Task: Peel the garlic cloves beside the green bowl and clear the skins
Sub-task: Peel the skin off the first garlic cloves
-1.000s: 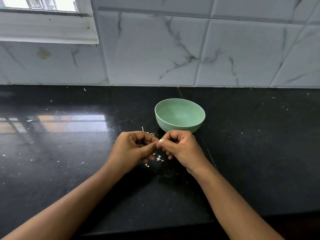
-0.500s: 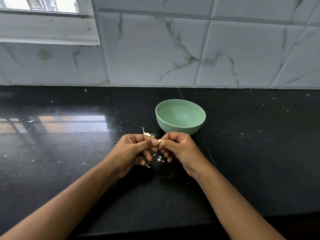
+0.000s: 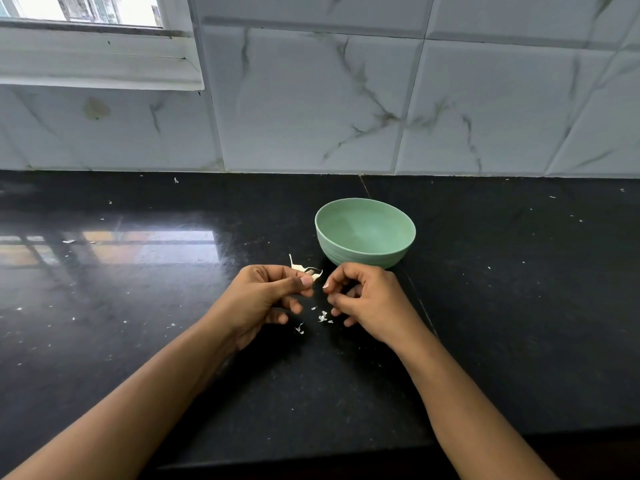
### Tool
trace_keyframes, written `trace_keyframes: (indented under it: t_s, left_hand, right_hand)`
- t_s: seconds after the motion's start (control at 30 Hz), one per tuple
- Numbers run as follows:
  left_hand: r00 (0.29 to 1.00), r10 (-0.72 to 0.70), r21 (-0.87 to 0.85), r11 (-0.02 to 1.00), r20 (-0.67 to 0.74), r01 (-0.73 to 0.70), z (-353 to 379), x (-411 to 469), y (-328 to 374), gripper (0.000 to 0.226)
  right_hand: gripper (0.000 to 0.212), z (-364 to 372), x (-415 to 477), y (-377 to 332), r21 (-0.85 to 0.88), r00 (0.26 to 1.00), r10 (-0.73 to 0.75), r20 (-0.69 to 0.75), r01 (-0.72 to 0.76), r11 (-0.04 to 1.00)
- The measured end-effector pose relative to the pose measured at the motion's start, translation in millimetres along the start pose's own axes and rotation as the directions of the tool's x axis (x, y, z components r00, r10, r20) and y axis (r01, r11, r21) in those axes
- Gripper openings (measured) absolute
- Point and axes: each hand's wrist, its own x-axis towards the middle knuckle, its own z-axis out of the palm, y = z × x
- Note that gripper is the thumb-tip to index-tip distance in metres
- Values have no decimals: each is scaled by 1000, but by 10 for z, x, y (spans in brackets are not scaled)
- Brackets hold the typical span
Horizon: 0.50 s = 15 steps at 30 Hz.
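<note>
Clove (image 3: 305, 269): part-skinned, pinched in left grip (image 3: 263, 299), bowl's (image 3: 363, 254) 8 o'clock. Right grip (image 3: 367, 303): curled; we cannot tell if it pinches anything. Skins (image 3: 322, 317): on table (image 3: 519, 306), uncleared. We judge peeling midway.

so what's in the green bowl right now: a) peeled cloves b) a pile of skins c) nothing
c: the inside of the green bowl shows only bare green, while the loose skin bits lie on the black counter in front of it.
</note>
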Motion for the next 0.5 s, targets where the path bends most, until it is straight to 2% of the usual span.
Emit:
trace_keyframes:
  t_s: [0.1, 0.27, 0.4, 0.5]
  left_hand:
    - [1000, 12, 26, 1000, -11, -12, -4, 4, 3, 7]
    - [999, 36, 58, 998, -23, -34, -4, 7, -1, 7]
    - [999, 37, 78, 996, -23, -35, -13, 17, -10, 6]
    - [999, 47, 81, 996, -28, -45, -11, 12, -19, 7]
  right_hand:
    - [11, -6, -9, -16, -44, 1000, 19, -16, -20, 999]
    - [15, -48, -19, -22, -196, 997, -40, -62, 27, 980]
    - [18, -50, -11, -13, -134, 992, -62, -114, 46, 990]
    - [14, -49, 1, 4, -41, 999, -34, -40, 32, 999]
